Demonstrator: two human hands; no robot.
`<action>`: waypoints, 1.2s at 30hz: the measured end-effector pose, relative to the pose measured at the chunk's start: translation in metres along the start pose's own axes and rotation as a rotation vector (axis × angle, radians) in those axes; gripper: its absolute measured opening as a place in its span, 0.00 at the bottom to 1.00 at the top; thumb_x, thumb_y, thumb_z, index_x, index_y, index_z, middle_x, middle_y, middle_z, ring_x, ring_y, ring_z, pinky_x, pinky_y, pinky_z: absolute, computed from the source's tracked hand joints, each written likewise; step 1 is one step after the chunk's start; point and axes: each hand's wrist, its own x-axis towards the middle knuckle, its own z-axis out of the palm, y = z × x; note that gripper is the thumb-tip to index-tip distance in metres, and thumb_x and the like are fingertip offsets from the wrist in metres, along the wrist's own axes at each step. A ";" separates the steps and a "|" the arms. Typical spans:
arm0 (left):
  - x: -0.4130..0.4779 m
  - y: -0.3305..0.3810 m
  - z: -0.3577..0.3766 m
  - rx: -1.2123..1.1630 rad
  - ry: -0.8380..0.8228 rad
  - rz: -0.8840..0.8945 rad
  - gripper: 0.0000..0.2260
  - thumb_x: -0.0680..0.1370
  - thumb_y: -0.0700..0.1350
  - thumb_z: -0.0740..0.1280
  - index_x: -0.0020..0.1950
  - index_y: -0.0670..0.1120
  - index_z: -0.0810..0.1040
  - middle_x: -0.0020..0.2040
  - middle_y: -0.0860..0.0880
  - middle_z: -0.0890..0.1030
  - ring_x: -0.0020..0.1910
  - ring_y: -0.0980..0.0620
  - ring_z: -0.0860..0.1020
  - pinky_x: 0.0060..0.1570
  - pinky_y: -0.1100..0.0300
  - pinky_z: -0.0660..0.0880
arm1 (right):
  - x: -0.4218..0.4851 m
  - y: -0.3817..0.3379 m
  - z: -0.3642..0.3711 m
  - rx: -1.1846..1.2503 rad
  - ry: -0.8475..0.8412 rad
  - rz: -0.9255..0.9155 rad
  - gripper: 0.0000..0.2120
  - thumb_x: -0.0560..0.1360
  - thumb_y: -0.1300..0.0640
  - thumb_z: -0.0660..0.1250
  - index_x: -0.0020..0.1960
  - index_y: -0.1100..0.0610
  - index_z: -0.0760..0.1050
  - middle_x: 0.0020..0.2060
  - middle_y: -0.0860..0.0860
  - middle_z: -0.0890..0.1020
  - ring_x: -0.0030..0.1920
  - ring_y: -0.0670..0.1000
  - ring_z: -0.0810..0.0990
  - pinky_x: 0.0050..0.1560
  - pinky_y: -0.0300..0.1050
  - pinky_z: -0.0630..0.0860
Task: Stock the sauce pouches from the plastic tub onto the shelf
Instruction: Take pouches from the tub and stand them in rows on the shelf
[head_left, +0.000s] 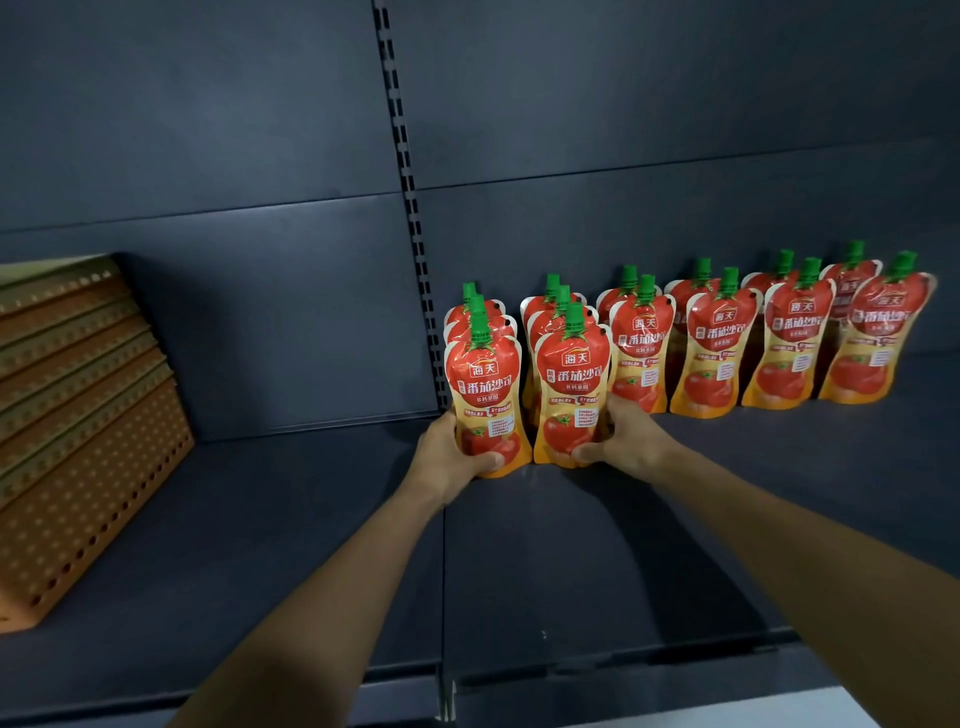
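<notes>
Both arms reach forward over a dark shelf (311, 519), and each hand grasps a file of sauce pouches. The left hand (449, 457) grips the foot of the left file of pouches (485, 384), with its thumb across the front of the nearest pouch and its fingers hidden round the far side. The right hand (631, 441) holds the right file of pouches (571, 384) the same way, thumb on the front near the base and fingers curled behind.

Each file shows three green caps, one behind the other. The two files stand upright between the hands, side by side and nearly touching. Their bases are down at the shelf surface, though I cannot tell whether they rest on it.

Beyond the right hand and out to its right, more pouches (795, 338) stand upright on the shelf in four pairs, each two deep, running along the back panel. The nearest pair stands just behind the right hand's knuckles.

A slotted rail (410, 208) climbs the back panel above the left hand. Far out to the left of the left hand, a stack of orange perforated boards (88, 415) leans on the shelf.
</notes>
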 end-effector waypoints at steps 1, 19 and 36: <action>-0.002 0.002 -0.001 0.022 0.006 -0.010 0.28 0.67 0.43 0.80 0.65 0.46 0.74 0.61 0.49 0.81 0.59 0.51 0.79 0.61 0.50 0.77 | 0.000 0.000 0.000 -0.011 -0.003 0.000 0.34 0.67 0.61 0.77 0.69 0.53 0.67 0.64 0.51 0.76 0.67 0.54 0.72 0.69 0.57 0.69; -0.138 0.047 0.072 0.435 0.125 0.246 0.25 0.77 0.58 0.66 0.72 0.52 0.67 0.69 0.54 0.71 0.69 0.52 0.67 0.68 0.49 0.67 | -0.147 0.045 -0.033 -0.330 0.267 -0.203 0.22 0.77 0.50 0.66 0.70 0.50 0.70 0.66 0.48 0.75 0.65 0.51 0.73 0.62 0.49 0.72; -0.312 0.163 0.427 0.067 -0.649 0.439 0.11 0.78 0.47 0.68 0.60 0.56 0.76 0.50 0.59 0.81 0.47 0.61 0.79 0.52 0.63 0.76 | -0.451 0.266 -0.216 -0.212 0.824 0.273 0.14 0.76 0.57 0.65 0.60 0.45 0.75 0.50 0.38 0.79 0.46 0.39 0.77 0.47 0.43 0.76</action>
